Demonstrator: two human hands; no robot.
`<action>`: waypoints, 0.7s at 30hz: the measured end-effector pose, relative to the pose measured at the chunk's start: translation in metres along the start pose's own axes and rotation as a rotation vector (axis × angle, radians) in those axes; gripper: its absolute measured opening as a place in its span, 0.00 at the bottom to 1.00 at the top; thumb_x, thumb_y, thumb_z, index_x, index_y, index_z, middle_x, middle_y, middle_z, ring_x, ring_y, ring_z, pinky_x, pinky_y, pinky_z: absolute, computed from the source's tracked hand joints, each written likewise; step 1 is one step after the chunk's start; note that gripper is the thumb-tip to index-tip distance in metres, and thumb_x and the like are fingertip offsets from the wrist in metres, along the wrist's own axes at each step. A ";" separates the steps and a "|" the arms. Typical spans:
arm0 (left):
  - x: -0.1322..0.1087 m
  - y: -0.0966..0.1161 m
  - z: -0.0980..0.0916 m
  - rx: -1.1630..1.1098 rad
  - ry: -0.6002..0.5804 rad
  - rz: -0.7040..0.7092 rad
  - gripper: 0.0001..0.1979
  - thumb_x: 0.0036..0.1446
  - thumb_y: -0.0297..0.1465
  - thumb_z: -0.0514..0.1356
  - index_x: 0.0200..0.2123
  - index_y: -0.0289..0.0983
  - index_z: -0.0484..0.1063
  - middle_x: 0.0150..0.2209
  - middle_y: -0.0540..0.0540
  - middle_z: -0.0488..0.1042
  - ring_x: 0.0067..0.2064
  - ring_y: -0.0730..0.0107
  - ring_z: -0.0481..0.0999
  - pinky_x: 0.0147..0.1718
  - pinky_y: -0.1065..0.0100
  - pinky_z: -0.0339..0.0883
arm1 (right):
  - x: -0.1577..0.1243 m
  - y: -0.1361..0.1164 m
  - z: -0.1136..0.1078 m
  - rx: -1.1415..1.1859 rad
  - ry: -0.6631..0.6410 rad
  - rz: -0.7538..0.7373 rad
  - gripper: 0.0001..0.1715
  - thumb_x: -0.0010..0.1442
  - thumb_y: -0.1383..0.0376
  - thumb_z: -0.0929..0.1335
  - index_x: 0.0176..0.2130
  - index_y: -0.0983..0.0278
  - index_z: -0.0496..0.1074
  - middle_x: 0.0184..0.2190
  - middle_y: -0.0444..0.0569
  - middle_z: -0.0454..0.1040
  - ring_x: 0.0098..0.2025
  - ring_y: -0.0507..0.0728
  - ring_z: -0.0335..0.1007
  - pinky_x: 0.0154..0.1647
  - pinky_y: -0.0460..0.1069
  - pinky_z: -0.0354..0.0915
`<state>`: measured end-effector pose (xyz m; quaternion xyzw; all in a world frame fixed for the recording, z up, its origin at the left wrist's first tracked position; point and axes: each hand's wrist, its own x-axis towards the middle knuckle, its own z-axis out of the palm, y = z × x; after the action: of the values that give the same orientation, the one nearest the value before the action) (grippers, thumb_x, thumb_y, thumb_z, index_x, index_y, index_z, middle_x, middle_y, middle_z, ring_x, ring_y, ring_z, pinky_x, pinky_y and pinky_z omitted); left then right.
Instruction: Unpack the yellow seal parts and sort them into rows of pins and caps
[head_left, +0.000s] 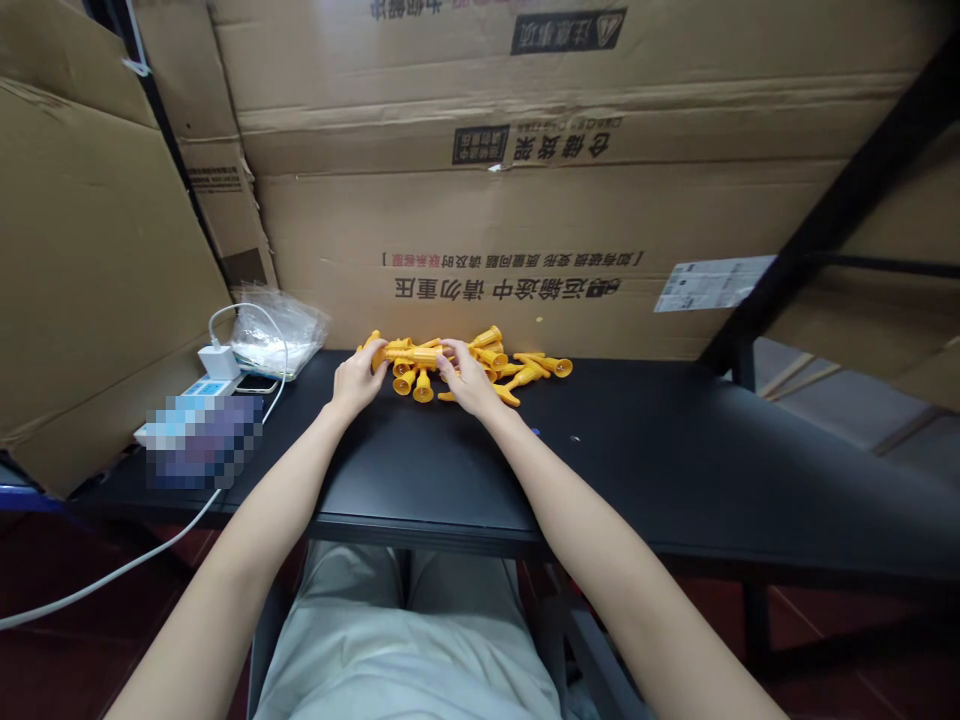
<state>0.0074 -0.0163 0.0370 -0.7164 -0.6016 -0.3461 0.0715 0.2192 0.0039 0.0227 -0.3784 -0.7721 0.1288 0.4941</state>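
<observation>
My left hand [358, 380] is closed with thumb and fingers on one end of a yellow plastic piece [416, 355], which has a ribbed, rounded body and lies level between my hands. At its other end my right hand [469, 378] pinches it the same way. Right behind and below it is a pile of similar yellow plastic pieces [491, 345] on the black table. Some show a flared, cup-like open end, such as a yellow cup-ended piece [423, 388] facing me. Others have forked prongs. My fingers hide parts of the held piece.
The black tabletop [675, 450] ends in an edge close to my lap. Cardboard [525, 220] stands upright behind it. On the left are a power strip [180, 405] with a white charger [217, 362], a cable, a phone [257, 384] and a clear plastic bag [277, 330].
</observation>
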 end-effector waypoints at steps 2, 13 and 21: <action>0.000 0.000 0.000 0.007 -0.010 0.000 0.18 0.61 0.35 0.54 0.54 0.43 0.66 0.46 0.46 0.77 0.45 0.63 0.77 0.41 0.68 0.68 | 0.000 0.001 0.001 0.013 -0.010 0.023 0.21 0.65 0.51 0.58 0.49 0.61 0.64 0.38 0.50 0.71 0.34 0.56 0.69 0.42 0.55 0.67; -0.001 0.002 0.001 0.006 -0.019 -0.008 0.18 0.61 0.35 0.54 0.55 0.44 0.66 0.48 0.46 0.76 0.46 0.62 0.77 0.43 0.67 0.69 | -0.001 -0.002 0.000 -0.024 0.049 -0.187 0.19 0.62 0.58 0.62 0.51 0.61 0.63 0.45 0.54 0.68 0.44 0.59 0.67 0.49 0.57 0.65; -0.002 0.003 -0.002 0.003 -0.051 0.011 0.18 0.61 0.34 0.53 0.55 0.43 0.65 0.50 0.46 0.75 0.48 0.61 0.76 0.44 0.66 0.68 | -0.001 0.003 0.001 -0.024 -0.049 0.055 0.20 0.65 0.52 0.58 0.48 0.60 0.66 0.31 0.48 0.71 0.34 0.58 0.70 0.40 0.56 0.67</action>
<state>0.0089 -0.0193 0.0385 -0.7282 -0.5998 -0.3264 0.0588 0.2198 0.0051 0.0197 -0.4023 -0.7747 0.1422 0.4667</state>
